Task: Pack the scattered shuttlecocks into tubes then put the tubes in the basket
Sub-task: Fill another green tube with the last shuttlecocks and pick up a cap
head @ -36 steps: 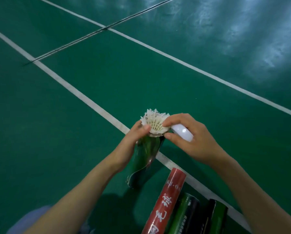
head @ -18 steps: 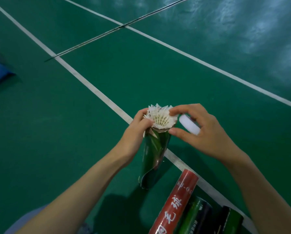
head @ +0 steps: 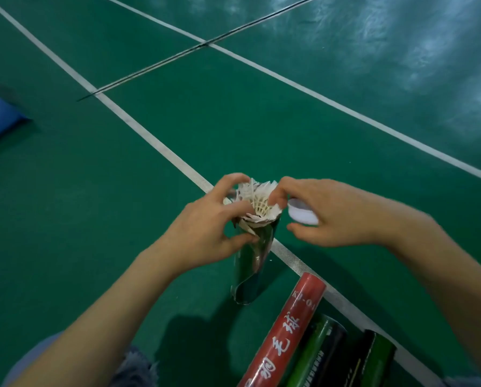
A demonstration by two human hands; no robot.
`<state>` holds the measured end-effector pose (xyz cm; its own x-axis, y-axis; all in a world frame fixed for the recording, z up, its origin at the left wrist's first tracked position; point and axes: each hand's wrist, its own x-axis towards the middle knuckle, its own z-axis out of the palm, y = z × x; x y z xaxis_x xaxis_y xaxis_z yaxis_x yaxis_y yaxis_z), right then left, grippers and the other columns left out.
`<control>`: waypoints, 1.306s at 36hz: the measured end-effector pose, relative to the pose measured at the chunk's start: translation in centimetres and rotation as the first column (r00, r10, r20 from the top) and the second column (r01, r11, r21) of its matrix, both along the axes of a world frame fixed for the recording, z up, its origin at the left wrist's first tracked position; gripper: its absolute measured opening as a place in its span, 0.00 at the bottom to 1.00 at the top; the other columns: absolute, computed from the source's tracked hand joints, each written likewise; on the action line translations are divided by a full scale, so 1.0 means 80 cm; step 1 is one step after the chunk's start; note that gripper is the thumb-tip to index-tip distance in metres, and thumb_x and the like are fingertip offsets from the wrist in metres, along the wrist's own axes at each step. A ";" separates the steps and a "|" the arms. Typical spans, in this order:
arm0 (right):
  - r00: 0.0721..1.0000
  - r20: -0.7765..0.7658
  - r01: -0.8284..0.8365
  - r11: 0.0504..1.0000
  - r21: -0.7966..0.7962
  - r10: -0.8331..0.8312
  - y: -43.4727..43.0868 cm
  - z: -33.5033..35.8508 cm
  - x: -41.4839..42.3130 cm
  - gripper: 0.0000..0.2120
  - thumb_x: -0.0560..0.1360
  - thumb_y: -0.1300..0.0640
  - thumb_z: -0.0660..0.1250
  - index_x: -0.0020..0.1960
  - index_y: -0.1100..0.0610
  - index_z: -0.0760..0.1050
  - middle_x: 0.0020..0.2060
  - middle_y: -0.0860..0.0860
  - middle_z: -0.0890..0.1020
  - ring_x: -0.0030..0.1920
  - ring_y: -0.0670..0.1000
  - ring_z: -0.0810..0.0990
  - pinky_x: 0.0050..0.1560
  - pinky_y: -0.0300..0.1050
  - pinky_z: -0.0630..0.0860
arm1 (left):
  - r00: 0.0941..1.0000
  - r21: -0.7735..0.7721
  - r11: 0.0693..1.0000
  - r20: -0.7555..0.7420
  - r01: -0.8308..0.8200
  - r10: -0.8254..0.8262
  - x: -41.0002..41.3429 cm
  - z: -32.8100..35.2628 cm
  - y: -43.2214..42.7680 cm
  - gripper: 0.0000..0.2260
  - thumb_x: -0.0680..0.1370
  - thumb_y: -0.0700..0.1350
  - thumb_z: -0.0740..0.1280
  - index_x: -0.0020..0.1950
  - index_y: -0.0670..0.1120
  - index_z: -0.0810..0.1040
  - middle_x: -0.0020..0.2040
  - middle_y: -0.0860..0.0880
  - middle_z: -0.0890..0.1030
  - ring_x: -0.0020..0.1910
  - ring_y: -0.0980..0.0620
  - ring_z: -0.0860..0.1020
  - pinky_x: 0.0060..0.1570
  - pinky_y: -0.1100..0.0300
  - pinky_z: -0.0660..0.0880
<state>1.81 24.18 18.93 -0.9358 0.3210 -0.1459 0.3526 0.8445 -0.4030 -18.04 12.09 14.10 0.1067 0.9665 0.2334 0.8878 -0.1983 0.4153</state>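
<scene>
Left hand (head: 205,233) grips green tube (head: 252,263), right hand (head: 337,213) palms white cap (head: 302,215), pressing shuttlecock (head: 257,203) in mid-frame; next, seat it and cap.

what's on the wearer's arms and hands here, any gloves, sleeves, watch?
Nothing worn on either. Left hand and right hand are bare: no gloves, rings or tape visible. Both forearms are bare as far as the frame shows, with no watch, band or sleeve. No cables or markers. The only clothing in view is a bit of blue-grey fabric at the bottom edge, under the left arm.
</scene>
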 end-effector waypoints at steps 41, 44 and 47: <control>0.980 0.097 0.196 0.762 -0.617 -0.173 0.026 0.052 -0.064 0.19 0.69 0.46 0.73 0.55 0.54 0.77 0.47 0.49 0.83 0.41 0.50 0.82 0.41 0.43 0.79 | 0.627 -0.310 0.948 0.727 -0.065 0.281 -0.001 -0.044 0.014 0.38 0.64 0.42 0.80 0.68 0.50 0.64 0.59 0.55 0.77 0.57 0.57 0.77 0.61 0.57 0.74; 0.923 -0.093 0.307 0.859 -0.410 -0.374 0.029 0.046 -0.074 0.18 0.71 0.37 0.67 0.49 0.51 0.76 0.44 0.50 0.84 0.39 0.47 0.80 0.39 0.41 0.76 | 0.615 -0.319 0.945 0.733 -0.067 0.291 -0.001 -0.048 0.019 0.36 0.64 0.44 0.80 0.67 0.51 0.65 0.61 0.56 0.77 0.59 0.58 0.76 0.63 0.59 0.72; 0.896 -0.219 0.324 0.906 -0.271 -0.386 0.022 0.026 -0.087 0.15 0.74 0.38 0.64 0.49 0.50 0.75 0.45 0.46 0.82 0.41 0.43 0.78 0.41 0.38 0.75 | 0.615 -0.309 0.948 0.735 -0.070 0.285 -0.002 -0.051 0.021 0.36 0.64 0.44 0.81 0.67 0.51 0.66 0.61 0.55 0.77 0.60 0.58 0.75 0.63 0.59 0.71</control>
